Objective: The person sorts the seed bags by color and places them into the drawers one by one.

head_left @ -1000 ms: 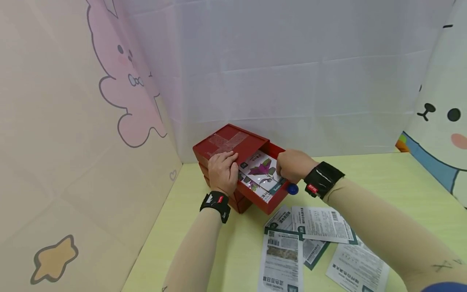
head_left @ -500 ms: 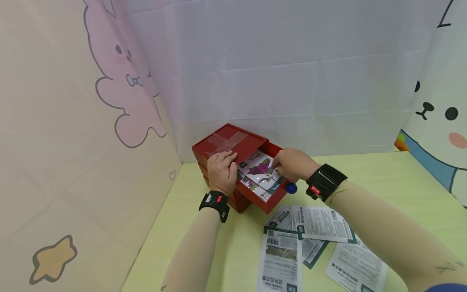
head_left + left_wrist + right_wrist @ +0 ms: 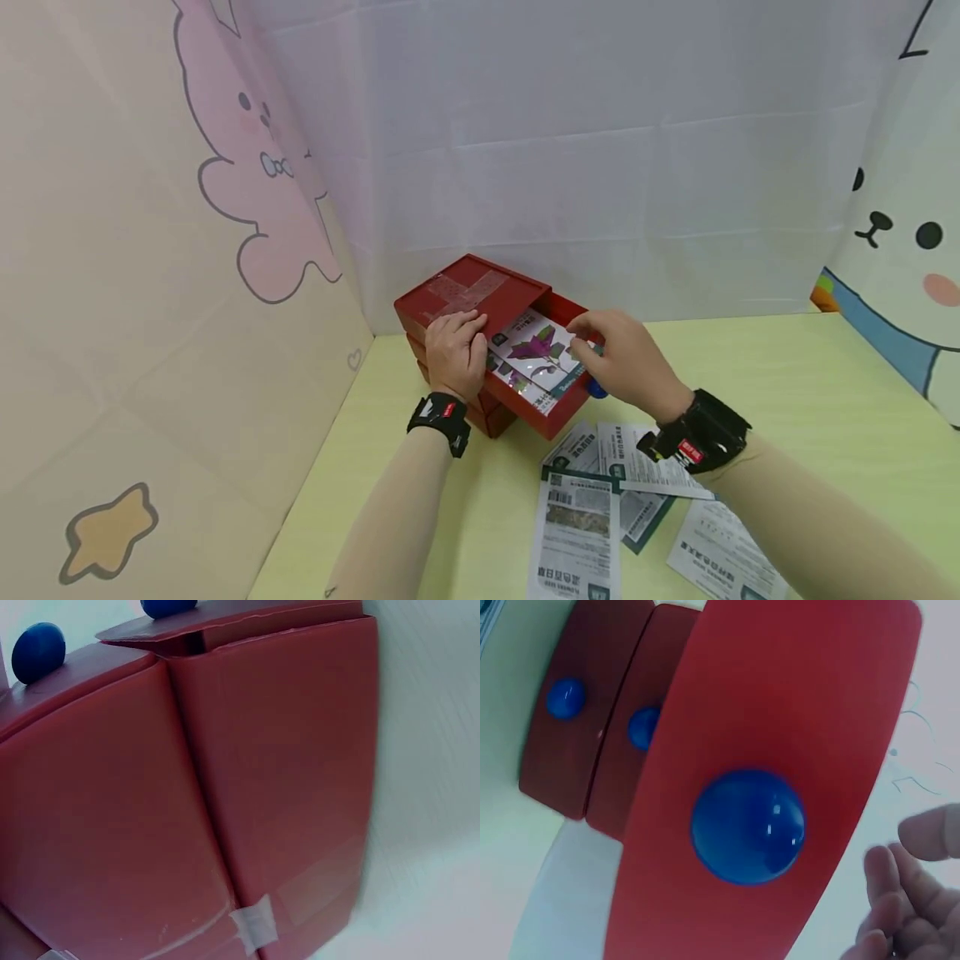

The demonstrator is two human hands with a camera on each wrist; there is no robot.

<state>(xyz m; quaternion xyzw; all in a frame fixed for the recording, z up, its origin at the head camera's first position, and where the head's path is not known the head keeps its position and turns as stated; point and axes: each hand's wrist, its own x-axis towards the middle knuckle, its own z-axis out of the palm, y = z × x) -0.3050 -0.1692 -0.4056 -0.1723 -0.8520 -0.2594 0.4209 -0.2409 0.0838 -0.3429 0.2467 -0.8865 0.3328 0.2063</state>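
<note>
My left hand [image 3: 456, 354] rests on the top edge of a red drawer box [image 3: 472, 283] with clear tape across it. The top drawer [image 3: 536, 419] is pulled out. Inside lie flower seed packets [image 3: 534, 348], the uppermost showing a purple bloom. Over the drawer's front right side hovers my right hand [image 3: 626, 362], its thumb and fingers loosely bent with nothing seen between them. A round blue knob [image 3: 748, 826] stands out on the drawer front in the right wrist view. The left wrist view shows the box's red side wall [image 3: 285, 772] but no fingers.
Several seed packets [image 3: 577, 533] lie overlapping, printed backs up, on the pale yellow-green table [image 3: 825, 392] in front of the box. Two lower drawers [image 3: 577, 712] are stacked beneath the top one. A white curtain [image 3: 600, 192] hangs behind.
My right hand has lifted off the packets in the drawer and drawn back toward the right, its fingers loosening. The left hand and the drawer have stayed put.
</note>
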